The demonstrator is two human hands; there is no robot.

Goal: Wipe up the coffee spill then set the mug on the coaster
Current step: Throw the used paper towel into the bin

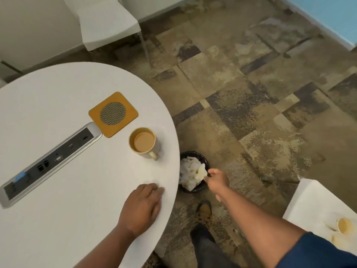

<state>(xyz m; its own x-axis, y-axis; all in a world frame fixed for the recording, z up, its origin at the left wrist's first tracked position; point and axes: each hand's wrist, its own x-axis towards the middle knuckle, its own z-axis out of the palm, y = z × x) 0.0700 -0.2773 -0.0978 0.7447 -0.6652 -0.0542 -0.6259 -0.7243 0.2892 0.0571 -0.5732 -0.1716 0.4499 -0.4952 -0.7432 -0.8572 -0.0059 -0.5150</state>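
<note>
Head view, reading left to right. Power strip (49,161) set into the round white table (58,219), running diagonally, with a blue tag near its near end. Just beyond its far end I see the coaster (113,114): orange square, round mesh disc in the middle, lying flat, one corner touching or just beside the strip's end. Nothing on it.

Mug (144,143) stands upright on the tabletop just to the right of and nearer than the coaster, apart from it, handle pointing toward me. Pale coffee inside, level below the rim. I see no brown spill on the table around it.

Left hand (144,205) lies palm down on the table near its right edge, fingers straight and relaxed, holding nothing.

Past the table edge, on the patterned carpet (251,93), a small black bin (202,187) holds crumpled white paper. Right hand (217,180) is over the bin's rim, fingertips pinching a stained crumpled paper towel (201,172) above the waste already there.

My brown shoe (203,210) shows below. White chair (108,26) at the far side of the table. At lower right, a white surface (313,206) with two paper cups (342,229).
</note>
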